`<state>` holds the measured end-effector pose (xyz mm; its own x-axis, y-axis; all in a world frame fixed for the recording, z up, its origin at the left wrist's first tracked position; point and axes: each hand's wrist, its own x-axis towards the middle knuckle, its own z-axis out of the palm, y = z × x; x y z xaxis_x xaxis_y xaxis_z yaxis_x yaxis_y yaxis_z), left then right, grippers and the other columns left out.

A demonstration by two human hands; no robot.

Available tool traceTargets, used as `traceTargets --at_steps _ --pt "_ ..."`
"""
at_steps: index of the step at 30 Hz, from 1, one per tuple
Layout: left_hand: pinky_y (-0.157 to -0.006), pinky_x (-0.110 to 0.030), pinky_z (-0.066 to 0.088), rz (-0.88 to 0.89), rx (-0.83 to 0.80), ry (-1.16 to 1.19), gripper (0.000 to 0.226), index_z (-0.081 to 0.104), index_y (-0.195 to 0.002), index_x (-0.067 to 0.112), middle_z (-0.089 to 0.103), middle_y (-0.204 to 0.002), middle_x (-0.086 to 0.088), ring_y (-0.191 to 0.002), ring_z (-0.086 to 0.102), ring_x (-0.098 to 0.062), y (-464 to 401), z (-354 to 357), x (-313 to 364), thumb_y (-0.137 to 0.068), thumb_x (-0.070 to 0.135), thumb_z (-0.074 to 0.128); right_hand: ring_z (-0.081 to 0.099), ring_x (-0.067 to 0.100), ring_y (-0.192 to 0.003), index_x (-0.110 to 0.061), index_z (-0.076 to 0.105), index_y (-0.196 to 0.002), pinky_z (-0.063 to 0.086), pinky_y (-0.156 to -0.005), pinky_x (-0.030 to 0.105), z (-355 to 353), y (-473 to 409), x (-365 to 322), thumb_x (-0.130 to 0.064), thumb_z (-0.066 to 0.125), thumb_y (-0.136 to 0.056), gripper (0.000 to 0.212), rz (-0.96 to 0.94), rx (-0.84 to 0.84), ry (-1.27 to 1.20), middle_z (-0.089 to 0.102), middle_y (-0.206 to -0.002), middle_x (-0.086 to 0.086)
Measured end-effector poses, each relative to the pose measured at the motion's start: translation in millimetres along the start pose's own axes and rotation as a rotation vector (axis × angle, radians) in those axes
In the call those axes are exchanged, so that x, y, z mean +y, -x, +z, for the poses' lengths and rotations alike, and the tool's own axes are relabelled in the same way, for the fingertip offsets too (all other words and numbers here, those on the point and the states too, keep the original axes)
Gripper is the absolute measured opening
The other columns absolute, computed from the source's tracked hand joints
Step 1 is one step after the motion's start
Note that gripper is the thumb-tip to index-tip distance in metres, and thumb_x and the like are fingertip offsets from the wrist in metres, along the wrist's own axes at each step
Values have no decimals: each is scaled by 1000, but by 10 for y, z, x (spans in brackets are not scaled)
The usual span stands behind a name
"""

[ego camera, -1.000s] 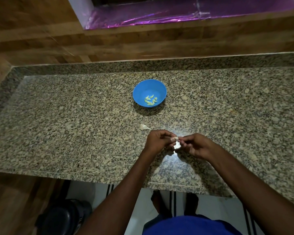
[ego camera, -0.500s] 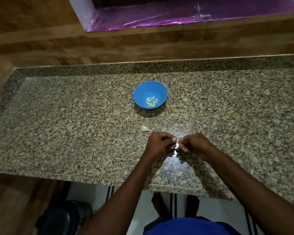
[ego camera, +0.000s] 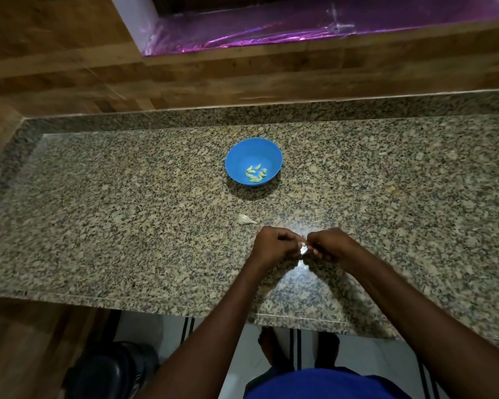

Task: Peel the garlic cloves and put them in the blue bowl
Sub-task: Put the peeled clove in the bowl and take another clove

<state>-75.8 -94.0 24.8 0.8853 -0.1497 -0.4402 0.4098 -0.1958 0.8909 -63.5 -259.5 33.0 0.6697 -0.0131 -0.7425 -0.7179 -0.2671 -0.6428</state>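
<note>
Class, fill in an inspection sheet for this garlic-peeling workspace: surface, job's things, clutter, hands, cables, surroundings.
Surface: speckled granite counter, with a glare spot by the hands.
Job's things: blue bowl upright, peeled cloves inside; one unpeeled clove on the counter between bowl and hands; another clove pinched between both hands.
Clutter: nothing seen.
Hands: left hand and right hand meet over the counter, fingers curled on the clove.
Cables: nothing seen.
Surroundings: wooden wall behind, purple foil in a recess above, dark object on the floor below.
</note>
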Motion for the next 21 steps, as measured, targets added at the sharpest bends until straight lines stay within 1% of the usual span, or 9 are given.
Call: traceTargets --at_steps 2,4,6,8,10,13,16,18,21 --pt "-55 -26 56 -39 29 -22 8 78 -82 3 72 -69 -18 -55 65 -19 -6 22 0 -80 -4 73 48 17 -44 0 63 -56 35 -47 23 18 -25 23 -16 68 -78 28 -232 200 365 54 -49 7" --pt "-60 -29 59 -12 54 -91 8 79 -83 5 74 -70 -12 -57 67 -15 -47 33 -6 -80 0 74 50 19 -49 0 64 -57 35 -51 26 56 -29 30 -21 70 -77 29 -319 259 445 55 -51 10" --pt "-63 -30 60 33 76 -131 6 79 -85 7 74 -70 -10 -56 66 -12 -72 28 -1 -80 4 76 46 21 -47 -2 60 -55 30 -48 25 49 -34 14 -17 64 -80 30 -238 239 315 50 -51 11" --pt "-59 -27 55 99 100 -216 8 80 -85 12 73 -65 -4 -55 64 -9 -110 7 -25 -80 7 77 38 17 -40 -5 54 -60 25 -38 20 32 -10 -6 -12 53 -84 26 -16 70 -23 46 -50 7" --pt "-60 -29 56 128 92 -257 13 79 -86 15 73 -68 -3 -59 67 -11 -120 -4 -48 -78 7 75 34 14 -35 -8 49 -61 21 -33 18 1 9 0 -11 47 -84 23 57 -7 -114 43 -48 4" --pt "-61 -30 58 101 35 -178 13 77 -89 12 73 -70 -7 -61 69 -16 -105 -12 -69 -78 4 76 45 22 -44 -9 53 -54 34 -46 26 -49 -24 9 -14 59 -80 28 -67 122 206 51 -50 9" --pt "-65 -37 57 59 -15 -38 13 76 -93 5 73 -74 -17 -66 71 -27 -86 -17 -67 -82 -1 75 44 20 -50 -13 48 -48 34 -57 32 -48 -25 43 -17 66 -80 37 -230 152 495 48 -50 5" --pt "-74 -49 58 15 -36 58 13 77 -96 5 72 -84 -28 -78 73 -38 -97 -32 -74 -84 -1 74 53 15 -52 -16 54 -52 39 -56 27 -52 -62 118 -21 69 -75 28 -282 191 526 55 -51 -5" --pt "-81 -49 60 11 -48 61 17 78 -98 8 74 -91 -25 -87 74 -39 -111 -60 -80 -84 0 74 67 12 -63 -28 66 -69 55 -64 28 -42 -82 183 -26 69 -75 7 -332 183 581 69 -64 -8"
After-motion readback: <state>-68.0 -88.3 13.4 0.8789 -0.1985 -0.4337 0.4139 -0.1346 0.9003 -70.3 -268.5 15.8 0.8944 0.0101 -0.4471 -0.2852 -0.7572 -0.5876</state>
